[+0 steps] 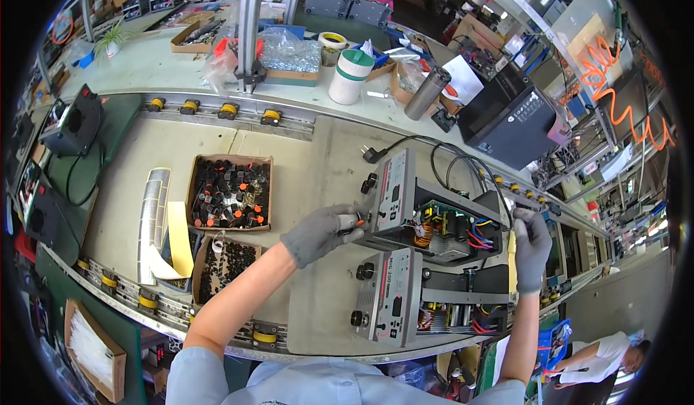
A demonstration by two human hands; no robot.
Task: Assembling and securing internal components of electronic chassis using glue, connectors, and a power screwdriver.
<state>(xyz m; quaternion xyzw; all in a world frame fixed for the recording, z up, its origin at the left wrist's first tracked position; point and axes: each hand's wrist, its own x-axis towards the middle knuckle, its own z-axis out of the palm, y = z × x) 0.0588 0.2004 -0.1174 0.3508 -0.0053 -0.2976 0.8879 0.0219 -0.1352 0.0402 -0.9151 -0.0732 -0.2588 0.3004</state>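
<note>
Two open grey electrical units lie on the beige work surface [303,159], their wiring and coils exposed. My left hand [322,233], in a grey glove, presses a small red and black knob [356,222] against the front panel of the farther unit [423,213]. My right hand [531,250], also gloved, grips the rear right edge of that unit. The nearer unit [405,300] lies just below, with black knobs on its front panel. A black power cable with a plug [372,156] trails from the farther unit.
A cardboard box of black and red knobs [230,192] and a second box of black parts [224,264] sit to the left, beside label strips [154,210]. A white and green cup [350,76], a metal cylinder [426,93] and a black case [510,119] stand beyond. Other people work at the far bench.
</note>
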